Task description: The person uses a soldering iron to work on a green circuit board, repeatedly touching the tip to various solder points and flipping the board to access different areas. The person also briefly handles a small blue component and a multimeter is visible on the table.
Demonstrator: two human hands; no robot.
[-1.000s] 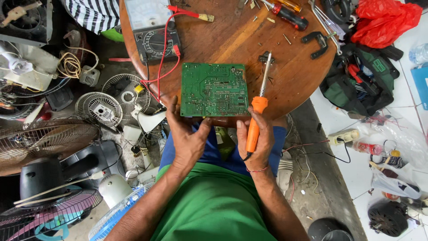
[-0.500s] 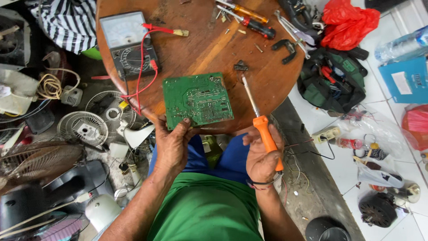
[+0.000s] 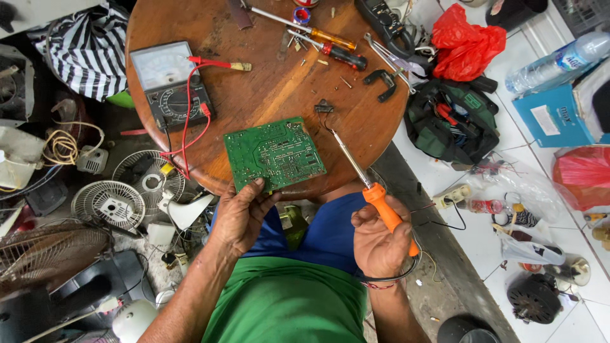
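Landmark: round wooden table (image 3: 267,95). Entries run from the body outward.

Right hand (image 3: 380,240): off the table's near edge, over the lap. Fingers wrapped tight around the orange handle of a soldering iron (image 3: 372,189). Metal shaft angles up and away, tip over the table's near right part, just short of a small black part (image 3: 324,106) lying on the wood.

Left hand (image 3: 240,215): also just off the near edge. Thumb and fingers pinch the near edge of a green circuit board (image 3: 274,154), solder side up. Board lies tilted over the table's near rim, its far part over the wood.

Table, left part: analog multimeter (image 3: 170,84), red leads trailing off the near-left edge; one red probe (image 3: 219,64) lies just beside the meter.

Table, far part: two screwdrivers (image 3: 327,43) side by side, loose screws scattered around them.

Beyond the table's right edge, on the floor: dark tool bag (image 3: 452,121); red plastic bag (image 3: 466,41) behind it.

Left of the table, on the floor: fan grilles (image 3: 108,204).
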